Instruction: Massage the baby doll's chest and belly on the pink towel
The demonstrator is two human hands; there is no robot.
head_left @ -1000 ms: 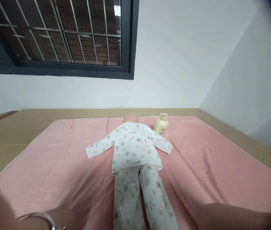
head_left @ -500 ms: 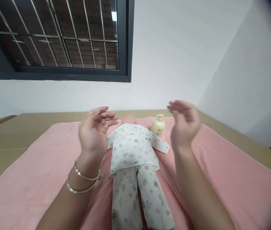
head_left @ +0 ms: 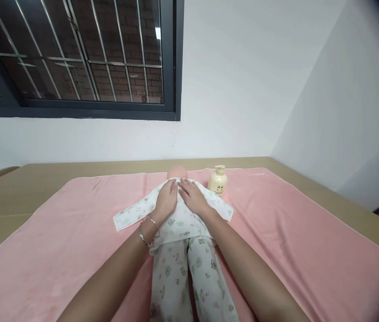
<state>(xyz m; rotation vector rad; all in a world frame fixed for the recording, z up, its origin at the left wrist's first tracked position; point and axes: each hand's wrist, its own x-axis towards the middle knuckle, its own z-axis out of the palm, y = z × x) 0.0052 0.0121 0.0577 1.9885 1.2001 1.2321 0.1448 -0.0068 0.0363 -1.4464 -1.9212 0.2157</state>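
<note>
A doll lies on a pink blanket (head_left: 75, 250), dressed in a white printed top (head_left: 182, 226) and matching trousers (head_left: 172, 277). Only the smooth crown of the doll's head (head_left: 177, 171) shows beyond the collar. My left hand (head_left: 167, 199) rests flat on the upper left of the top, fingers stretched towards the collar. Beside it, my right hand (head_left: 192, 196) lies flat on the upper right, its fingertips close to those of the left. Neither hand grips anything. To the right of the doll's shoulder stands a pale yellow pump bottle (head_left: 218, 181), upright.
The blanket covers a tan padded surface (head_left: 58, 168), whose bare margin shows at the back and sides. Behind it rises a white wall (head_left: 229, 89) with a dark-framed, barred window (head_left: 102, 107) at the upper left.
Both hands have come down from the air on either side of the doll and moved inward onto its chest area. The left sleeve now shows stretched out on the blanket.
</note>
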